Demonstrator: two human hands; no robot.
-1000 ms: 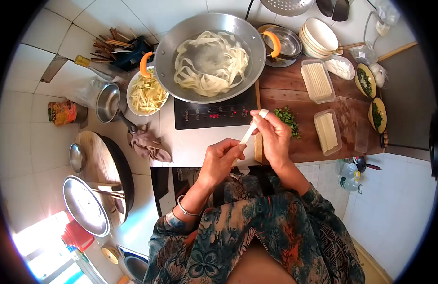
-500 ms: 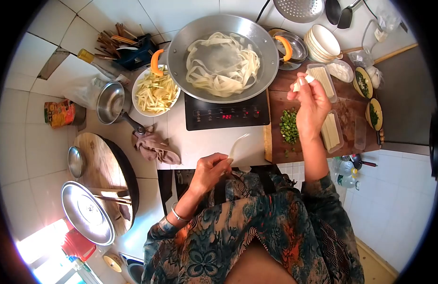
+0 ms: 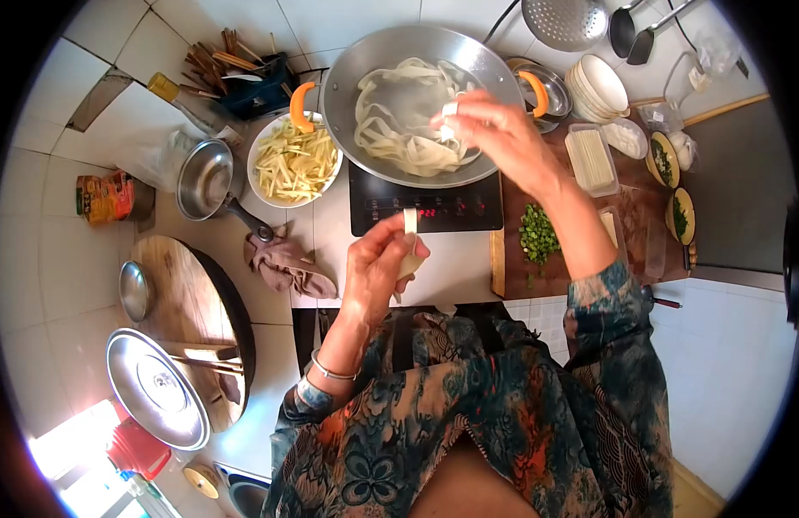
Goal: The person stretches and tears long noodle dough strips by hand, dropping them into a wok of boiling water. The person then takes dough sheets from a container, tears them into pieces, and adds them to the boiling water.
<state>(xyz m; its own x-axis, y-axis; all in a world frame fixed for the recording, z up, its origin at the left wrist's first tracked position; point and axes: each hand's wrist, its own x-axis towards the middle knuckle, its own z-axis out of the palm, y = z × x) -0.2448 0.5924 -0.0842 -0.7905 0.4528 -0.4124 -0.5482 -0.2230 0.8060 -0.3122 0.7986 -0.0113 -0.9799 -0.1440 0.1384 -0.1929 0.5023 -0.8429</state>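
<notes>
My left hand (image 3: 378,268) is closed round a pale dough strip (image 3: 410,222), whose end stands up above the fingers in front of the induction cooker (image 3: 365,207). Over the right side of the wide steel pot (image 3: 334,129), my right hand (image 3: 507,142) pinches a white piece of dough (image 3: 449,110) between its fingertips. Flat, wide noodles (image 3: 378,138) lie in a loose ring in the pot's water. Whether one strip joins both hands I cannot tell. My right hand and forearm hide part of the pot's rim.
Right of the cooker, a wooden board (image 3: 511,268) carries chopped greens (image 3: 539,233) and a plastic box of dough strips (image 3: 592,160). White bowls (image 3: 600,82) are stacked behind. At left are a bowl of cut yellow-white sticks (image 3: 296,164), a small saucepan (image 3: 205,179) and a brown cloth (image 3: 287,263).
My right hand has moved left from above the board to over the pot, carrying the white dough. My left hand has risen slightly, and its dough strip now points upward.
</notes>
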